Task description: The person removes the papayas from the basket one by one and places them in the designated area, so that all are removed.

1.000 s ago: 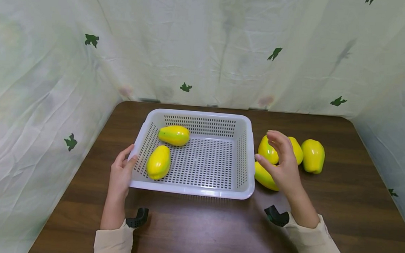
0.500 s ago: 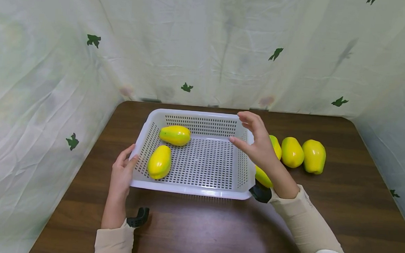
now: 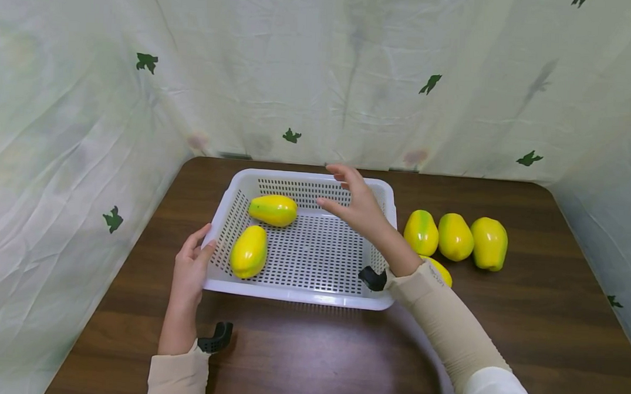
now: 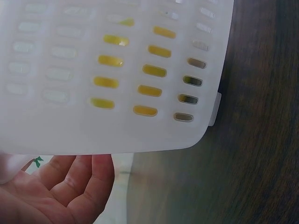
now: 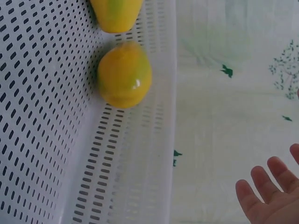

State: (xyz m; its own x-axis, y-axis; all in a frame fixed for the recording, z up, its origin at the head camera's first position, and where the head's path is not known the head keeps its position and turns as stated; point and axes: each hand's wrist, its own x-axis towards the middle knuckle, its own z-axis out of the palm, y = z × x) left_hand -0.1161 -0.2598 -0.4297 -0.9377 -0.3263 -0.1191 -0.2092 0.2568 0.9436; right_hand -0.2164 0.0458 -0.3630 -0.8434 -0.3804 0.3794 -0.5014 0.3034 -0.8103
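Note:
A white perforated plastic basket (image 3: 311,298) lies on the table with two yellow-green papayas in its left half. One papaya (image 3: 273,210) lies sideways toward the back; the other papaya (image 3: 248,252) is nearer the front left. My left hand (image 3: 191,268) grips the basket's left rim, thumb over the edge; in the left wrist view its fingers (image 4: 100,182) bend beside the basket's wall. Over the basket's back right part hovers my right hand (image 3: 360,206), fingers spread apart from the thumb and holding nothing. Several more papayas (image 3: 455,237) lie to the basket's right.
Three of those papayas stand in a row; another papaya (image 3: 441,273) is partly hidden behind the right sleeve (image 3: 447,326). The brown wooden table (image 3: 298,355) meets a pale patterned cloth (image 3: 321,74) behind and at the sides. Black mounts sit on both wrists.
My right hand has moved left from above the loose papayas to over the basket, uncovering the row at right. My left hand and the basket have stayed in place.

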